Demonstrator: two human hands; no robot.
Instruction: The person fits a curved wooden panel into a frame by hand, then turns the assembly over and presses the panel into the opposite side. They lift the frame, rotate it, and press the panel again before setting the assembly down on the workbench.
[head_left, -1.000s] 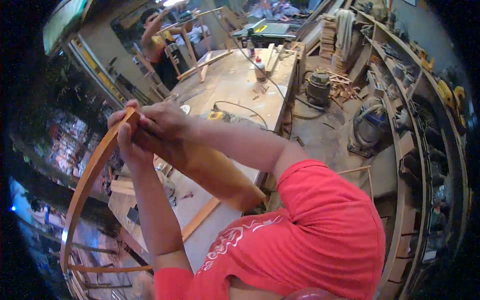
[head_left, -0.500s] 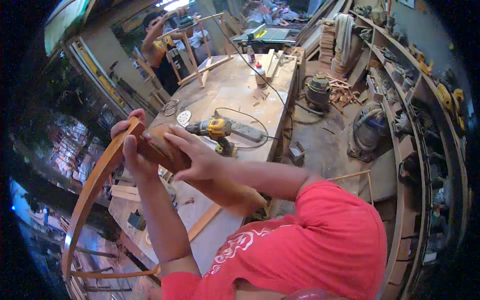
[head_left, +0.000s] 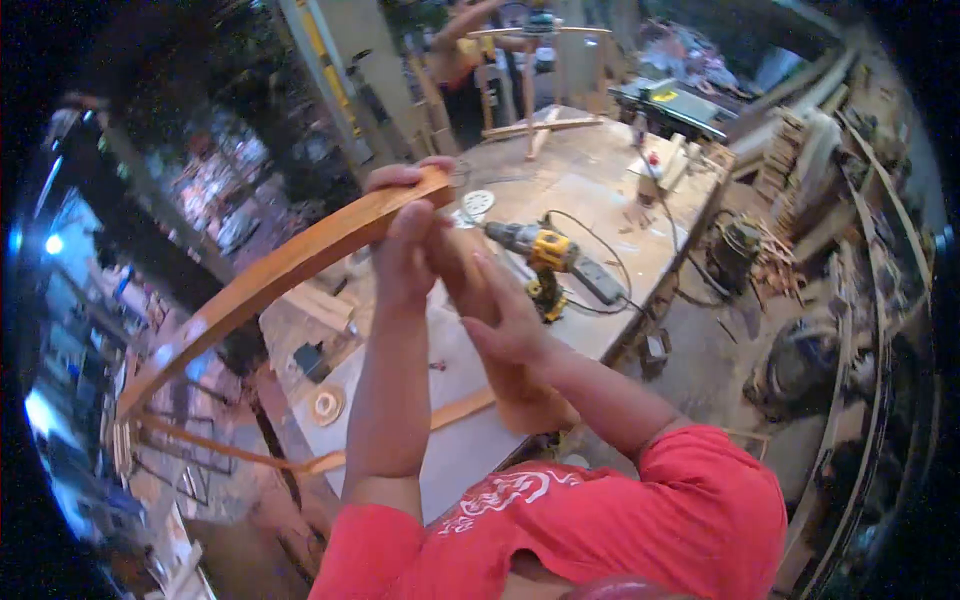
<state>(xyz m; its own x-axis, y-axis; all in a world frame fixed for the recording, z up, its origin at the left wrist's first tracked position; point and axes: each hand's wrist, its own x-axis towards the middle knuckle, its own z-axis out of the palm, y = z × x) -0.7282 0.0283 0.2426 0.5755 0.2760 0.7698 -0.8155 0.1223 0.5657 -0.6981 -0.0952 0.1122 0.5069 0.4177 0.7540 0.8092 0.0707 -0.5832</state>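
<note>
A curved, reddish-brown wooden frame [head_left: 270,275] is held up in front of me; a long bowed bar reaches to the left and a wider curved piece comes down toward my chest. My left hand [head_left: 398,245] is closed around the corner where these parts meet, fingers over the top and thumb on the near side. Against the wider piece lies my right hand [head_left: 512,318], gripping it with the thumb apart from the fingers. A yellow and black cordless drill [head_left: 548,246] rests on the workbench [head_left: 585,195] just beyond my right hand.
A power strip [head_left: 598,282] with a cord lies beside the drill. A tape roll [head_left: 327,405] sits at the bench's near left. Across the bench a co-worker [head_left: 460,75] handles a slim wooden frame [head_left: 530,110]. A shop vacuum [head_left: 735,245] and wood scraps [head_left: 775,262] stand on the floor at right.
My view has swung left, so the bench and room appear further right. The wooden frame has tilted, its long bar now lying flatter. Both hands keep their hold.
</note>
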